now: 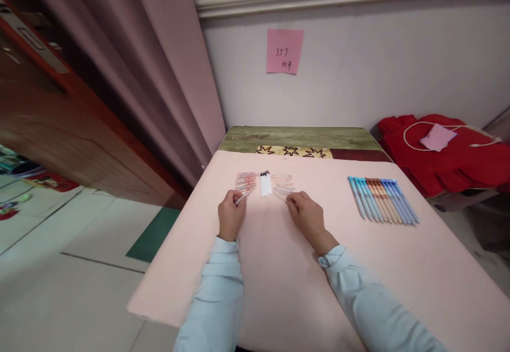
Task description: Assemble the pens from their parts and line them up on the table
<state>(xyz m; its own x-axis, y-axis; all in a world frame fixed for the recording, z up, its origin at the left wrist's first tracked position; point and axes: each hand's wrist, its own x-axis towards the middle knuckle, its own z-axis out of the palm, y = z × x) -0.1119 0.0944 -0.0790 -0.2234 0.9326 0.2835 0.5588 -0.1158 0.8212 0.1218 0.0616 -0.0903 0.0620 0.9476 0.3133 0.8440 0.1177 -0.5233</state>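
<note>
My left hand (231, 214) is closed around a thin clear pen barrel (244, 197) that points up and right towards a row of pinkish barrels (246, 181). Beside them lie several white refills (265, 183) with dark tips, and further right a row of clear caps or barrels (283, 185). My right hand (306, 215) rests on the pink table cover (279, 267), its fingertips pinched at the near end of that clear row; what they grip is too small to make out.
A row of finished blue and orange pens (382, 199) lies to the right. Red cloth (446, 155) with a white cable sits on a surface at right. A pink note (284, 50) hangs on the wall. Curtain and wooden door stand left.
</note>
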